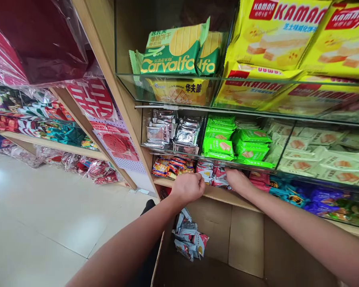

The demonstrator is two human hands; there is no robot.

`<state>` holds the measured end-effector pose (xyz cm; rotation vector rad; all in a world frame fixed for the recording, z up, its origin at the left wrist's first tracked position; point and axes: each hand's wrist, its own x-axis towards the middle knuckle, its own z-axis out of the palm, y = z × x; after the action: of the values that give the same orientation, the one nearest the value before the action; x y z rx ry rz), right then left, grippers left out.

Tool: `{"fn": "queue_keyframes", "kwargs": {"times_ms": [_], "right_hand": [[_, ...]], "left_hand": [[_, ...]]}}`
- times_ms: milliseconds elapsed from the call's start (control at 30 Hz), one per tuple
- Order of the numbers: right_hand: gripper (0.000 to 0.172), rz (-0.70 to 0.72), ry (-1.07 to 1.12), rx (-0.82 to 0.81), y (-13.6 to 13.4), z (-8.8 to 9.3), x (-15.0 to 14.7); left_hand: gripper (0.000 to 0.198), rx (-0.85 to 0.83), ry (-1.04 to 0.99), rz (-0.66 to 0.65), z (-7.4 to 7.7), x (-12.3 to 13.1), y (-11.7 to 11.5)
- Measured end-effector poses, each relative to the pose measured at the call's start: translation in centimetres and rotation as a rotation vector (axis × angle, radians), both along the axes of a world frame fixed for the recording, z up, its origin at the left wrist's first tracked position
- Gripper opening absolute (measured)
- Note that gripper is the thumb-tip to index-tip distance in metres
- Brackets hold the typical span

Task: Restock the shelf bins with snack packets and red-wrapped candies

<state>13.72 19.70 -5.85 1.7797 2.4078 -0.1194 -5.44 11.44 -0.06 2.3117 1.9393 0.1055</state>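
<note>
With a cardboard box (247, 239) below, the curled left hand (188, 187) and the right hand (237, 180), fingertips hidden, are apart, grip unclear, snack packets (219, 176) between them probably light, slippery and crushable, best pinched by the edges.

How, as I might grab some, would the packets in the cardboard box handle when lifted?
The packets look small, so probably light; glossy-wrapped, they may feel slippery; loosely piled in the cardboard box, they could slide apart.

We see packets (190, 239) in the left of the carton (247, 243), seemingly set before the bottom shelf (165, 182), where candies (173, 165) lie left of more packets (205, 172).
</note>
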Motion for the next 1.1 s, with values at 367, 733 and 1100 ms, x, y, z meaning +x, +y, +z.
{"fn": "queue_keyframes", "kwargs": {"times_ms": [367, 733, 1100], "right_hand": [[0.029, -0.012, 0.083, 0.075, 0.1, -0.3, -0.2], [0.024, 0.080, 0.081, -0.006, -0.3, 1.3, 0.5], [0.027, 0.339, 0.654, -0.192, -19.3, -3.5, -3.8]], "left_hand": [[0.036, 0.047, 0.004, -0.034, -0.1, 0.0, -0.1], [0.035, 0.095, 0.011, -0.050, -0.2, -0.1, 0.0], [0.035, 0.077, 0.015, -0.035, -0.8, -0.2, 0.3]]}}
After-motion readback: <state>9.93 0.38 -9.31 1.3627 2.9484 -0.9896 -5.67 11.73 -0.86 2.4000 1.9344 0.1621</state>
